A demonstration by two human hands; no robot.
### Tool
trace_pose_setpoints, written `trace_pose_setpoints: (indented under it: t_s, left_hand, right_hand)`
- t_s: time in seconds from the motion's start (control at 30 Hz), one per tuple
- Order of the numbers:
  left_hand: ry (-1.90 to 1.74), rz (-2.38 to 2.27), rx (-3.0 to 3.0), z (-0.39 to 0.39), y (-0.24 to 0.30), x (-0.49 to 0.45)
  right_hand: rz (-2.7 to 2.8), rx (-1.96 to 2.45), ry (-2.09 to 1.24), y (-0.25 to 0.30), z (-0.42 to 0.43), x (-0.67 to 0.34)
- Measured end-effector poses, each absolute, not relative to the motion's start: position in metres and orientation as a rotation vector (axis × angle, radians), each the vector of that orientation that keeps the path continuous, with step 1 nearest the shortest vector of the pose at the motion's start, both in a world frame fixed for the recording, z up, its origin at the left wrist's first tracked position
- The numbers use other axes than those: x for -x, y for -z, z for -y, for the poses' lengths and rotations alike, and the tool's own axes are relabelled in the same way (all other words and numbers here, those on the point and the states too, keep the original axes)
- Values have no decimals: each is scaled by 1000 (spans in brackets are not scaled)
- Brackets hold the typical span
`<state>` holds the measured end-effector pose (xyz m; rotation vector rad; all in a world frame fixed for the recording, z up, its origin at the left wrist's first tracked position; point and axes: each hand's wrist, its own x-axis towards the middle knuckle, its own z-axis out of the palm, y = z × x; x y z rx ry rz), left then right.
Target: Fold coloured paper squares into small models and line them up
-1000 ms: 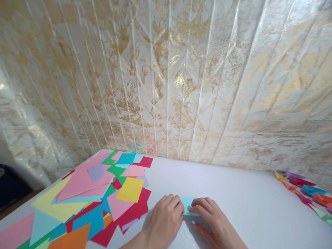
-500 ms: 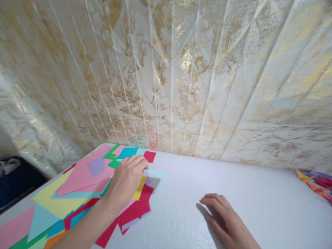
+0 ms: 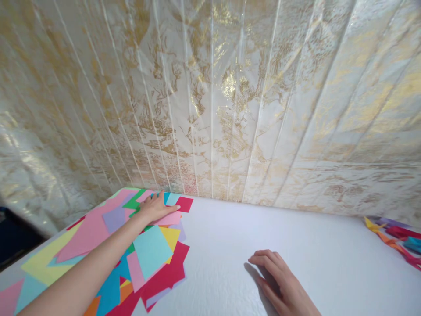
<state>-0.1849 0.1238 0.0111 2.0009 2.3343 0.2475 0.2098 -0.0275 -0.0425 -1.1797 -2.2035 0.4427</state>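
My left hand [image 3: 157, 208] reaches over a spread of coloured paper sheets, its fingers apart and its palm down at the far side. A pink sheet [image 3: 171, 218] pokes out beneath its thumb, and a red square [image 3: 185, 204] lies just right of the thumb tip. Nearer to me, a light blue paper square [image 3: 153, 249] rests on top of yellow, pink and red sheets. My right hand [image 3: 275, 274] is over the bare white table, fingers loosely curved and apart from the thumb, with nothing held. What lies under the left palm is hidden.
The white table [image 3: 220, 254] meets a white and gold patterned curtain [image 3: 210, 109] along its far edge. Folded paper pieces [image 3: 399, 237] in several colours lie at the far right. Something dark [image 3: 19, 235] stands beyond the left edge.
My left hand has moved left and farther away, and its fingers have spread. The light blue square now lies on the nearer papers. The view has shifted slightly; my right hand looks much the same.
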Motion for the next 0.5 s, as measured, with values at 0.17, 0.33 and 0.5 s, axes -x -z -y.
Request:
trace_pose_setpoints:
  t_s: [0.17, 0.33, 0.5]
  left_hand:
    - [-229, -2480, -1961, -130, 4, 184]
    - [-342, -2419, -2034, -129, -15, 224]
    - [-533, -2208, -2215, -111, -39, 260]
  right_hand:
    - [2188, 1169, -452, 38, 28, -207]
    - [2175, 1173, -470, 38, 29, -207]
    - [2171, 1188, -507, 39, 30, -208]
